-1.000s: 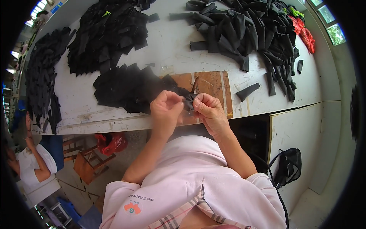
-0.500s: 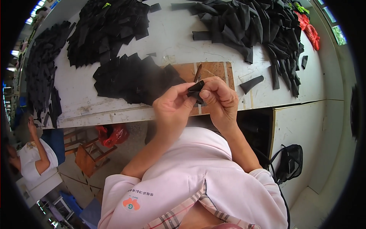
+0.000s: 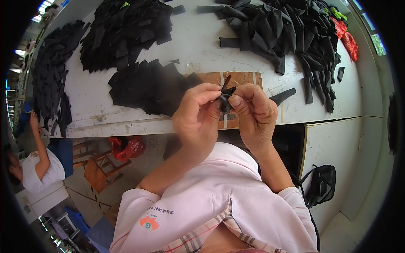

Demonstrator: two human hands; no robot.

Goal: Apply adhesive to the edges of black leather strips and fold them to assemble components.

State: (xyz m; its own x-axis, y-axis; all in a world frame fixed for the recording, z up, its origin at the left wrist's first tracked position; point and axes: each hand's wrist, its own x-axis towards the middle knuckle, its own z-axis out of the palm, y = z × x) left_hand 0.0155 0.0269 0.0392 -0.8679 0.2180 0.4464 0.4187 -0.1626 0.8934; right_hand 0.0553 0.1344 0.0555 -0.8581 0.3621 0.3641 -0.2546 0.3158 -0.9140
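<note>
A small piece of black fabric [image 3: 224, 102] is stretched between both my hands over the near edge of the table. My left hand [image 3: 196, 113] pinches its left side between thumb and fingers. My right hand [image 3: 256, 110] pinches the other side, fingers curled. The fabric bulges into a rounded fold between the thumbs. Just beyond it, a thin dark brown rod [image 3: 227, 81] stands up from the brown board [image 3: 244, 77]; whether the fabric touches the rod I cannot tell. Beside my right hand lies a single black fabric tube [image 3: 283, 96].
Flat black fabric pieces are heaped to the left [image 3: 143, 86] and far left [image 3: 126, 33]. A pile of black tubes [image 3: 291, 33] lies at the far right, near a red plastic bag [image 3: 348, 44]. A person [image 3: 40, 162] is at the left, near a wooden stool [image 3: 99, 173].
The held fabric has gone from a raised, folded edge to a rounded bulge between my thumbs. Both hands appear slightly farther right, and the whole scene has shifted a little that way.
</note>
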